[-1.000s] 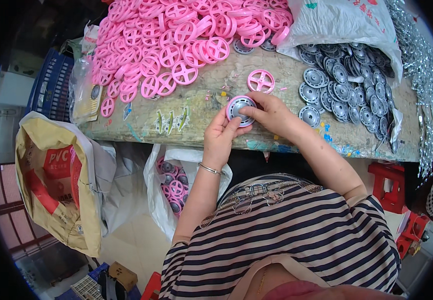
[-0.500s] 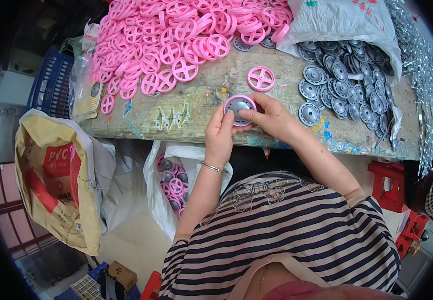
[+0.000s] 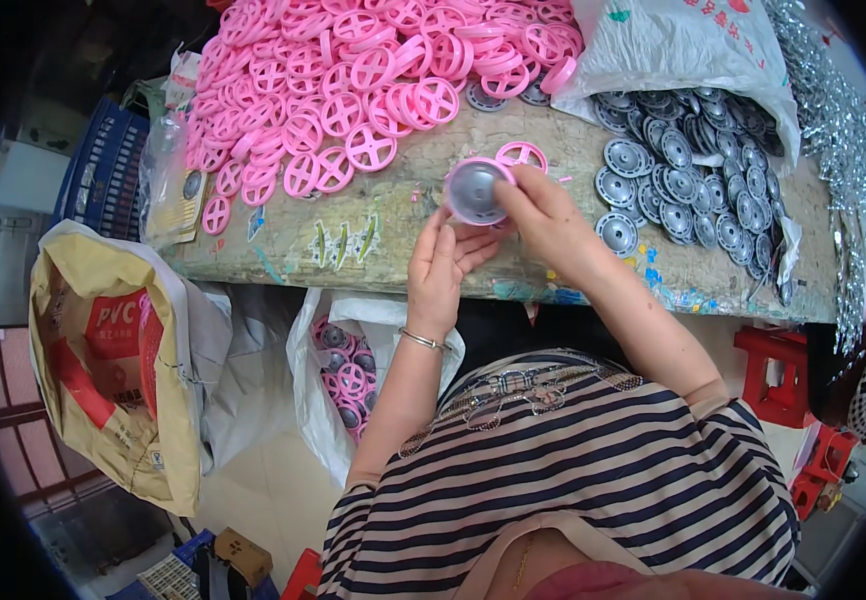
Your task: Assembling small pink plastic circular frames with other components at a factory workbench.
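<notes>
My right hand holds a toy wheel with a pink rim and a silver-grey hubcap disc in its face, thumb on the disc's right side. The wheel is raised and tilted over the table. Just below it, my left hand is open, fingers stretched out under the wheel; whether a fingertip touches the rim I cannot tell. Behind the held wheel lies a loose pink wheel rim with cross spokes, partly covered by my right hand. Grey hubcap discs are heaped to the right, pink wheel rims to the far left.
A white plastic bag spills the grey discs. Below the table's front edge, a white sack holds pink wheels with grey discs. A tan sack stands open at left, a red stool at right. Silver tinsel hangs far right.
The wheel has risen away from me and tilted in my right hand. My left hand has let go of it, and its fingers have opened out below.
</notes>
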Available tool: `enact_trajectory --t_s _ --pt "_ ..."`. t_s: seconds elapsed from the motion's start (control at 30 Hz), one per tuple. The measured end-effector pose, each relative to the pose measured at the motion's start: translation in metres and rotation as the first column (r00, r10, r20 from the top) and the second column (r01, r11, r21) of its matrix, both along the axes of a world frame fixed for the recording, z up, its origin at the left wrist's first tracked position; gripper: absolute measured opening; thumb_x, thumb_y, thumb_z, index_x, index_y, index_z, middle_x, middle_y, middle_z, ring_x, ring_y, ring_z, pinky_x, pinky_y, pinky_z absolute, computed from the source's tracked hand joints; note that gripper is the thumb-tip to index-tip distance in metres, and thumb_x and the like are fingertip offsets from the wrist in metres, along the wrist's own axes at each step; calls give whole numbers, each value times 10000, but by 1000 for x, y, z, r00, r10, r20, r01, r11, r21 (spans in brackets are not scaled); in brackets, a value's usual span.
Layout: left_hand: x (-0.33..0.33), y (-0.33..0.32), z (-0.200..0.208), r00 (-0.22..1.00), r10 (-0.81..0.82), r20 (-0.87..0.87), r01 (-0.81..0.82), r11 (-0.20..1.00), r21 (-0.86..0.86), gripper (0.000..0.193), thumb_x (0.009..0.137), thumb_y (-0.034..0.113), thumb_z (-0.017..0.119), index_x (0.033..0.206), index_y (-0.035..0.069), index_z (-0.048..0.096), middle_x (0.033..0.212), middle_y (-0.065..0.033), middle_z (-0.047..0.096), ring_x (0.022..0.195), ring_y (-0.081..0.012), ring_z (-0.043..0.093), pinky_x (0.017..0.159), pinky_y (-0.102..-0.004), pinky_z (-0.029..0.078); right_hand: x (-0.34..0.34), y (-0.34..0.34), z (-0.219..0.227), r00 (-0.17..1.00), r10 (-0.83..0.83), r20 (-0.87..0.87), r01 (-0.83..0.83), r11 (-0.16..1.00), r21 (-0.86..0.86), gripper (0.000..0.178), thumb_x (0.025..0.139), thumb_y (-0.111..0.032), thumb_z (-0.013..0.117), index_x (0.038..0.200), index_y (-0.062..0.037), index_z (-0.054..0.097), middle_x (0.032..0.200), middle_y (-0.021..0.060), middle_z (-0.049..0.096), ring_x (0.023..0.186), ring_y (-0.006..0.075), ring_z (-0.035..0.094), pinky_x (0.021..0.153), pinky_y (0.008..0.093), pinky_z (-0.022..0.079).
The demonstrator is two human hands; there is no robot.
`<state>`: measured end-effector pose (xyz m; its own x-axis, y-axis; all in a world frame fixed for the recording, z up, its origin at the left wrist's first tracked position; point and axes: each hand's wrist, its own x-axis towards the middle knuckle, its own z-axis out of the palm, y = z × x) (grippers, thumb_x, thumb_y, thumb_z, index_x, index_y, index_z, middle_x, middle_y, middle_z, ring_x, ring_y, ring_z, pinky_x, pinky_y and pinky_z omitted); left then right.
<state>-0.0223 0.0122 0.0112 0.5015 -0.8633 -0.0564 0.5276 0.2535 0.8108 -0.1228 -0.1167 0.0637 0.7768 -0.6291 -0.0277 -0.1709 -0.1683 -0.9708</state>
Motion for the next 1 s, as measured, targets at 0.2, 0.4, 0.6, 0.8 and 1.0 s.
enact_trajectory --t_s 0.2,0.4,0.6,0.8,1.0 --pt "7 5 -30 775 95 625 -153 987 39 334 981 89 401 1301 -7 398 1118 -154 569 1021 -245 605 876 -350 508 34 41 24 938 332 103 -292 914 -281 360 915 -251 539 1174 -2 514 1058 176 561 989 312 568 862 373 456" --pt "-2 -2 -1 994 -17 112 6 996 91 353 976 99 433 1309 -8 385 1090 -186 574 1000 -272 612 869 -352 516 32 -119 -14 989 -136 55 116 491 -864 435 758 -88 647 1178 -56 538 1252 177 499 1115 356 492 920 417 425" --pt "0 -3 -2 993 -39 113 27 994 102 346 972 91 436 1304 1 398 1099 -186 572 1000 -265 612 865 -338 517 11 -187 -17 882 -435 -181 -123 158 -980 287 794 -137 622 1078 -111 589 1229 89 537 1123 350 479 904 428 423" --pt "1 2 -1 994 -41 100 32 996 89 362 971 93 442 1317 3 387 1108 -182 571 1011 -272 609 874 -346 513 6 -147 15 961 -198 -195 47 806 -590 242 927 -276 524 1005 -76 635 896 111 656 876 277 611 826 366 462" --pt "-3 -5 5 992 -12 122 2 997 82 350 961 86 469 1292 -15 416 1059 -141 595 962 -233 631 786 -318 553 -11 -11 8 947 203 -248 -243 959 -144 316 946 -303 514 1041 -20 616 832 118 640 809 172 602 760 311 477"
